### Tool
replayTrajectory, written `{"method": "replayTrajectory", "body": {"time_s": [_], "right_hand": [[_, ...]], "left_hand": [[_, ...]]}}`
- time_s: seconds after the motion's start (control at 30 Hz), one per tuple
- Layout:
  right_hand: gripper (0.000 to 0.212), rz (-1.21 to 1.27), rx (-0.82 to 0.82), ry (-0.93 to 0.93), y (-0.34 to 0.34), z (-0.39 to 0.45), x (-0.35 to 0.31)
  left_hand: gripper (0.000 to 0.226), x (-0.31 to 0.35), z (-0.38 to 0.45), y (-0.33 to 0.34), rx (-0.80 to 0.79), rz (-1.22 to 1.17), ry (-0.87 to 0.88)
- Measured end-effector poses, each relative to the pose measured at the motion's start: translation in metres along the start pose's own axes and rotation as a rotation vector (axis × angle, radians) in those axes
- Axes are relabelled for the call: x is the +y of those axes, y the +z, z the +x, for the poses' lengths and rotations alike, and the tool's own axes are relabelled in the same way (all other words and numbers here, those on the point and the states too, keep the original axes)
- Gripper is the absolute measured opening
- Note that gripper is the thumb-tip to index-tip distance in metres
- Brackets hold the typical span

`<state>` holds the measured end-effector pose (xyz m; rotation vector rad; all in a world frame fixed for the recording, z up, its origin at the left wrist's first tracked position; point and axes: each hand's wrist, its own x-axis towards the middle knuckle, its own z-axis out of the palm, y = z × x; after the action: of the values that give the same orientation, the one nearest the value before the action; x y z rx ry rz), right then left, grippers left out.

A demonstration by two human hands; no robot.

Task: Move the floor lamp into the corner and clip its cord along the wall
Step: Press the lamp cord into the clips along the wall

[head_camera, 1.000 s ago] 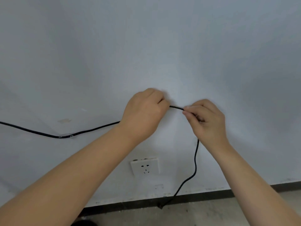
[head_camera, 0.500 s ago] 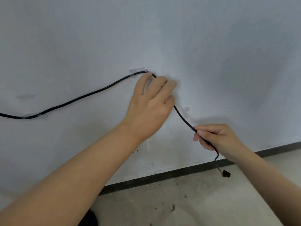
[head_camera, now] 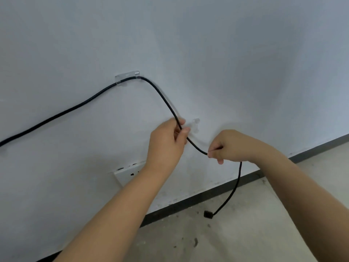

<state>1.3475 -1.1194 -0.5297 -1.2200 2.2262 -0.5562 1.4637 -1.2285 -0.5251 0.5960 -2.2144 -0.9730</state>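
A black cord [head_camera: 75, 107] runs along the white wall from the left edge up into a clear clip [head_camera: 127, 78], then curves down to the right. My left hand [head_camera: 166, 142] pinches the cord just left of a second clear clip [head_camera: 195, 124] stuck on the wall. My right hand [head_camera: 229, 146] grips the cord lower and to the right. Below that hand the cord hangs down, and its black plug [head_camera: 208, 214] dangles just above the floor. The lamp itself is out of view.
A white wall socket [head_camera: 125, 174] sits low on the wall, partly hidden behind my left forearm. A dark baseboard [head_camera: 311, 151] runs along the foot of the wall above a bare concrete floor [head_camera: 236, 233].
My left hand has come down off the upper clip, leaving the cord held in it, and now grips the cord beside the lower clip. My right hand has risen toward it.
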Motion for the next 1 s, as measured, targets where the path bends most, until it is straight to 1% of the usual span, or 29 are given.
{"method": "replayTrajectory", "body": {"time_s": [0.1,0.17,0.23,0.3,0.37,0.43,0.53,0.6,0.73,0.8,0.9,1.0], "right_hand": [[0.017,-0.002,-0.029,-0.002,-0.014,-0.003,-0.005],[0.018,0.051,-0.028,-0.053,-0.021,-0.005,0.001],[0.018,0.076,0.036,-0.107,-0.024,-0.004,0.006],[0.015,0.075,0.143,-0.157,-0.026,-0.001,0.015],[0.015,0.104,0.236,-0.181,-0.026,0.0,0.023],[0.019,0.134,0.311,-0.21,-0.022,0.002,0.029],[0.017,0.122,0.368,-0.245,-0.01,0.007,0.033],[0.017,0.141,0.38,-0.267,-0.006,0.01,0.035],[0.016,0.236,0.353,-0.29,-0.003,0.012,0.037],[0.017,0.226,0.347,-0.311,0.003,0.014,0.036],[0.017,0.22,0.402,-0.317,0.007,0.016,0.034],[0.016,0.237,0.449,-0.317,0.003,0.016,0.039]], "left_hand": [[0.009,0.007,0.003,-0.001,0.033,0.084,0.053],[0.012,0.012,0.006,0.003,0.06,0.092,0.034],[0.013,0.016,0.008,0.005,0.086,0.075,0.004],[0.014,0.017,0.006,0.011,0.112,0.018,-0.035],[0.027,0.019,0.002,0.018,0.162,-0.069,-0.091],[0.036,0.019,-0.002,0.026,0.222,-0.096,-0.107],[0.041,0.02,-0.005,0.037,0.325,-0.104,-0.118],[0.041,0.02,-0.005,0.042,0.344,-0.079,-0.111],[0.038,0.015,-0.006,0.043,0.369,-0.035,-0.145],[0.036,0.012,-0.005,0.042,0.391,-0.012,-0.165],[0.021,0.01,-0.001,0.042,0.403,0.029,-0.166],[0.014,0.011,0.0,0.045,0.41,0.042,-0.135]]}}
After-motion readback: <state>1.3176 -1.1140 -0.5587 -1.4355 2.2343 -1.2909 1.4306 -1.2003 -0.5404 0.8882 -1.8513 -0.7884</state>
